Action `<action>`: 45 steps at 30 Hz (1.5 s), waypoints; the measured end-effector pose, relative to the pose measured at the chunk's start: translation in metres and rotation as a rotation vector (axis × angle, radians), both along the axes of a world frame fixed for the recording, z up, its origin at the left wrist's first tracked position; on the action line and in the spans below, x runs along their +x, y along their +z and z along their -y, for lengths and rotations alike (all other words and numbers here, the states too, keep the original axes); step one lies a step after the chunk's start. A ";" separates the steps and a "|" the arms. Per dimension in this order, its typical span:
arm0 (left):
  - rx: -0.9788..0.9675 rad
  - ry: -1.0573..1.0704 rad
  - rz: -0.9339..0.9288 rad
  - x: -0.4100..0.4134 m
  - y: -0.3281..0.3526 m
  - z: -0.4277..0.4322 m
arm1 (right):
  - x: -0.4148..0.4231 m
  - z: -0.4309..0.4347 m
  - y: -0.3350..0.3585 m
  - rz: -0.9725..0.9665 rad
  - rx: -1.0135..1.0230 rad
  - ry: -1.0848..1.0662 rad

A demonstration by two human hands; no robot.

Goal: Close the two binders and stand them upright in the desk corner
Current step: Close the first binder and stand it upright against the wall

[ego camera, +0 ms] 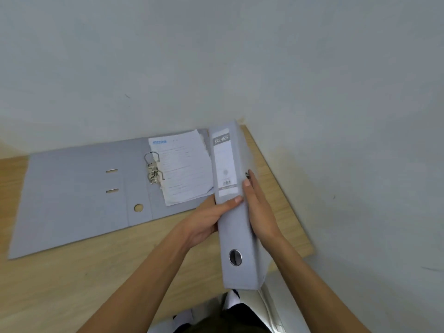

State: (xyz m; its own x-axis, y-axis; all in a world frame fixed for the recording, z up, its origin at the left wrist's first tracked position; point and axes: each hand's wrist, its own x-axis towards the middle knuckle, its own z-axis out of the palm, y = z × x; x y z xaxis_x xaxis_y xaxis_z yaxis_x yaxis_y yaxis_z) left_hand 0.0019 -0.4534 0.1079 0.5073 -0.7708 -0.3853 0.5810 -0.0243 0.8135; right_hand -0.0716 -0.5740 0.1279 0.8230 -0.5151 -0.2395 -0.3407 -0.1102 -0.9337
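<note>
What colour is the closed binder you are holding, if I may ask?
Light grey, with a white spine label; the closed binder shows best in the head view.

Closed binder: I can't see its covers behind my hands.
Papers: print too blurred to read.

I am seeing two grey binders: one closed binder, one open binder. I am counting one stack of papers and one desk.
</note>
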 end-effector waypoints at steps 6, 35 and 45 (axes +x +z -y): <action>-0.017 0.119 0.374 0.008 0.009 0.030 | 0.014 0.031 0.034 0.175 -0.137 0.086; 0.274 -0.125 0.794 0.091 -0.025 0.195 | 0.051 0.169 -0.014 0.063 -0.203 -0.262; 0.322 -0.036 0.785 0.117 -0.026 0.242 | 0.079 0.195 -0.021 0.120 0.033 -0.374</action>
